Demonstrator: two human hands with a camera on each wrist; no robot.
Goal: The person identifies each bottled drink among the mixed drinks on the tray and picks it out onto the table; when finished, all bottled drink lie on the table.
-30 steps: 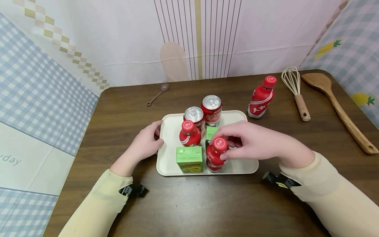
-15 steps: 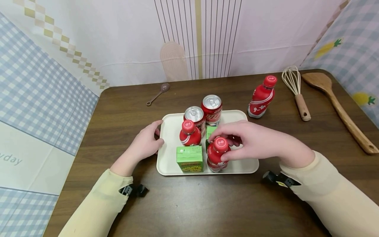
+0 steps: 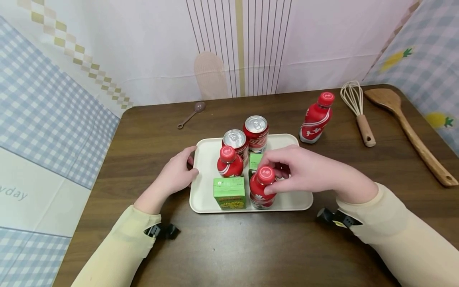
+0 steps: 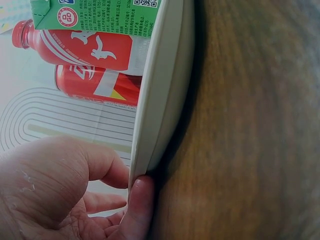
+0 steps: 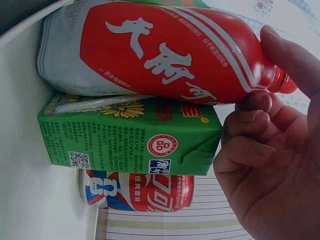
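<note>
My left hand [image 3: 176, 172] grips the left rim of a cream tray [image 3: 208, 159], thumb and fingers at the edge in the left wrist view. My right hand [image 3: 299, 169] pinches a red-capped soda bottle [image 3: 262, 189] by its shoulder, just below the cap. That bottle stands upright at the tray's front, with white lettering on its red label. Right behind it is a green drink carton [image 5: 130, 132] with a straw, partly hidden in the head view. A second green carton [image 3: 229, 193], another red bottle [image 3: 230, 165] and two soda cans [image 3: 256, 133] [image 3: 235, 141] share the tray.
A third red bottle [image 3: 316, 119] stands on the brown table [image 3: 222, 247] beyond the tray's right corner. Farther right lie a whisk [image 3: 360, 115] and a wooden spatula [image 3: 408, 127]. A small brown measuring spoon [image 3: 191, 113] lies at the back left, before a hanging cloth [image 3: 161, 48].
The bottle in my right hand shifted slightly right, then back left, with a small turn of its label. My left hand and the tray have stayed in place.
</note>
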